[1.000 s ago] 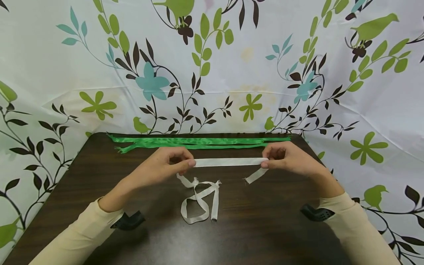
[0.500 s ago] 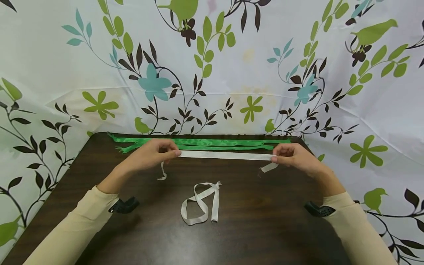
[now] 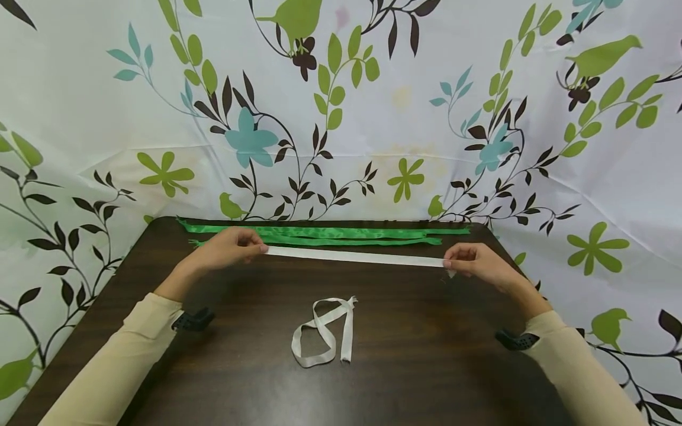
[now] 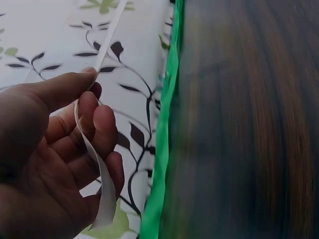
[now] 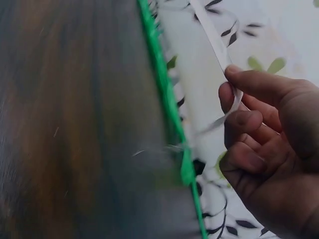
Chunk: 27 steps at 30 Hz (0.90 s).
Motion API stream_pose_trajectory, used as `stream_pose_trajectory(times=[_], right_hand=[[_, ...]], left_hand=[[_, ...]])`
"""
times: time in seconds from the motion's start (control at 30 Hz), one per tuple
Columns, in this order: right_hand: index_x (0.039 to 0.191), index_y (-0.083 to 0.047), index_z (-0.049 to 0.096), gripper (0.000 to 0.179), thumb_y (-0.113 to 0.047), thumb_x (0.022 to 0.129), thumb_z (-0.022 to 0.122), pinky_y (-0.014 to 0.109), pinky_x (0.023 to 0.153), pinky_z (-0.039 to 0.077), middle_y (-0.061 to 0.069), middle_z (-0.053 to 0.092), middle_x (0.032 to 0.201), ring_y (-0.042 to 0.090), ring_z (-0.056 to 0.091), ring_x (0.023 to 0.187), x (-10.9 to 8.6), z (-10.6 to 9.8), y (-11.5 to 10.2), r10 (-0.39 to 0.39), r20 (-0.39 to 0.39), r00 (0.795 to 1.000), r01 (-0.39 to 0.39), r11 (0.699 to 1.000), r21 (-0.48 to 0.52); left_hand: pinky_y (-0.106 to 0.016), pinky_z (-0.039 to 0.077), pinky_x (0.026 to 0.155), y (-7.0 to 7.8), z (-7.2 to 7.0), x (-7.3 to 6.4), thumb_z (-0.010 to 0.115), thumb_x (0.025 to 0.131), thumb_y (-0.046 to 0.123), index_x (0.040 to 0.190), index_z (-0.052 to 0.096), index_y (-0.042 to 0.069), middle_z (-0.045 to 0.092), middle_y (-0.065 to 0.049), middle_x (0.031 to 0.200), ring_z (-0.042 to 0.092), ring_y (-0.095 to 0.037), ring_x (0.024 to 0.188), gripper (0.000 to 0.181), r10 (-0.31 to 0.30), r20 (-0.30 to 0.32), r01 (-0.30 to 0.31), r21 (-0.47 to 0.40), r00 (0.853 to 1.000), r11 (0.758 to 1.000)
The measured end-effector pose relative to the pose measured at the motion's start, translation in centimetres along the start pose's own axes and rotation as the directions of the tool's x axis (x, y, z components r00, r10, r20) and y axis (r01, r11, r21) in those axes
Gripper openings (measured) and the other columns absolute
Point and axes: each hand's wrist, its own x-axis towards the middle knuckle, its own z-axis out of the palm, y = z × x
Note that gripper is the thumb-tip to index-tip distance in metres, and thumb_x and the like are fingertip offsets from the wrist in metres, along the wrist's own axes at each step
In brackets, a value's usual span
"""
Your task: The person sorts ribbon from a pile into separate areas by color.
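Note:
A white ribbon (image 3: 354,256) is stretched nearly straight above the table, sloping slightly down to the right in the head view. My left hand (image 3: 228,247) pinches it near one end between thumb and index finger. In the left wrist view its loose tail (image 4: 105,196) hangs down across the curled fingers. My right hand (image 3: 476,263) pinches the other end the same way, and a short frayed tail (image 5: 217,123) sticks out below the fingers in the right wrist view. A second white ribbon (image 3: 346,331) lies looped on the table between the arms.
Several green ribbons (image 3: 341,234) lie side by side along the far edge of the dark wooden table (image 3: 405,355). Close behind that edge hangs a white curtain (image 3: 341,177) printed with leaves, flowers and birds.
My left hand has moved left and my right hand a little right, so a longer stretch of ribbon spans between them. The tails below both hands have shortened. The looped ribbon stays put.

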Motion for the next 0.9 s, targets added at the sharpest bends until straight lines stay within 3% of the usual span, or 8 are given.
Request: stream_pose_trajectory(times=[0.1, 0.2, 0.4, 0.53, 0.67, 0.77, 0.9], right_hand=[[0.109, -0.012, 0.07, 0.028, -0.036, 0.095, 0.074, 0.047, 0.068, 0.051, 0.022, 0.067, 0.101, 0.048, 0.056, 0.088, 0.5, 0.0, 1.7, 0.0, -0.036, 0.999, -0.002, 0.999, -0.054], [0.109, -0.011, 0.07, 0.028, -0.034, 0.095, 0.076, 0.044, 0.066, 0.051, 0.016, 0.068, 0.1, 0.041, 0.058, 0.087, 0.9, 0.2, 3.1, -0.006, -0.057, 0.998, 0.001, 0.997, -0.074], [0.109, -0.009, 0.07, 0.028, -0.031, 0.093, 0.078, 0.038, 0.062, 0.05, 0.013, 0.068, 0.096, 0.033, 0.059, 0.08, 1.3, 0.5, 4.8, -0.003, -0.062, 0.998, -0.001, 0.997, -0.077], [0.109, -0.009, 0.07, 0.029, -0.032, 0.093, 0.078, 0.037, 0.062, 0.05, 0.012, 0.068, 0.096, 0.03, 0.059, 0.08, 1.9, 0.7, 5.2, 0.017, -0.068, 0.998, -0.023, 0.996, -0.092], [0.11, -0.007, 0.07, 0.029, -0.03, 0.094, 0.077, 0.037, 0.063, 0.05, 0.012, 0.068, 0.096, 0.03, 0.059, 0.08, 2.7, 1.0, 5.6, 0.035, -0.089, 0.995, -0.043, 0.995, -0.09], [0.11, -0.005, 0.07, 0.029, -0.028, 0.094, 0.077, 0.036, 0.062, 0.049, 0.013, 0.067, 0.096, 0.029, 0.058, 0.078, 3.0, 1.4, 5.7, 0.045, -0.093, 0.995, -0.053, 0.996, -0.077], [0.109, -0.004, 0.069, 0.028, -0.026, 0.095, 0.077, 0.036, 0.06, 0.049, 0.013, 0.067, 0.095, 0.029, 0.058, 0.075, 3.5, 1.9, 5.7, 0.042, -0.085, 0.995, -0.049, 0.996, -0.081]], left_hand=[[-0.039, 0.042, 0.063, -0.7, -0.5, -0.1, 0.068, 0.099, 0.04, 0.104, 0.071, 0.005, 0.061, -0.011, 0.077, 0.054, -0.027, 0.072, 0.035, -0.013, 0.024, 0.012, 0.037, 1.0, 0.999], [-0.04, 0.044, 0.065, -1.3, -0.9, -0.3, 0.068, 0.1, 0.032, 0.103, 0.071, 0.003, 0.06, -0.009, 0.077, 0.055, -0.027, 0.072, 0.029, -0.021, 0.091, 0.017, 0.046, 0.996, 0.999], [-0.043, 0.05, 0.068, -2.0, -1.9, -1.0, 0.067, 0.1, 0.015, 0.099, 0.071, -0.002, 0.063, -0.009, 0.079, 0.06, -0.025, 0.072, 0.017, -0.061, 0.221, 0.044, 0.084, 0.973, 0.995], [-0.04, 0.049, 0.065, -2.4, -2.5, -1.4, 0.066, 0.1, 0.012, 0.096, 0.07, -0.002, 0.063, -0.007, 0.079, 0.06, -0.023, 0.071, 0.015, -0.095, 0.237, 0.055, 0.171, 0.967, 0.984], [-0.037, 0.046, 0.064, -2.8, -2.8, -1.4, 0.068, 0.098, 0.014, 0.093, 0.071, 0.002, 0.062, -0.005, 0.079, 0.06, -0.021, 0.071, 0.013, -0.169, 0.231, 0.106, 0.263, 0.958, 0.959], [-0.036, 0.047, 0.065, -2.9, -3.0, -1.5, 0.07, 0.096, 0.013, 0.092, 0.07, 0.003, 0.062, -0.004, 0.08, 0.059, -0.02, 0.072, 0.011, -0.229, 0.235, 0.153, 0.3, 0.945, 0.942], [-0.038, 0.048, 0.067, -2.8, -3.3, -1.7, 0.071, 0.095, 0.013, 0.091, 0.07, 0.004, 0.063, -0.004, 0.082, 0.061, -0.021, 0.074, 0.01, -0.265, 0.234, 0.176, 0.341, 0.935, 0.923]])
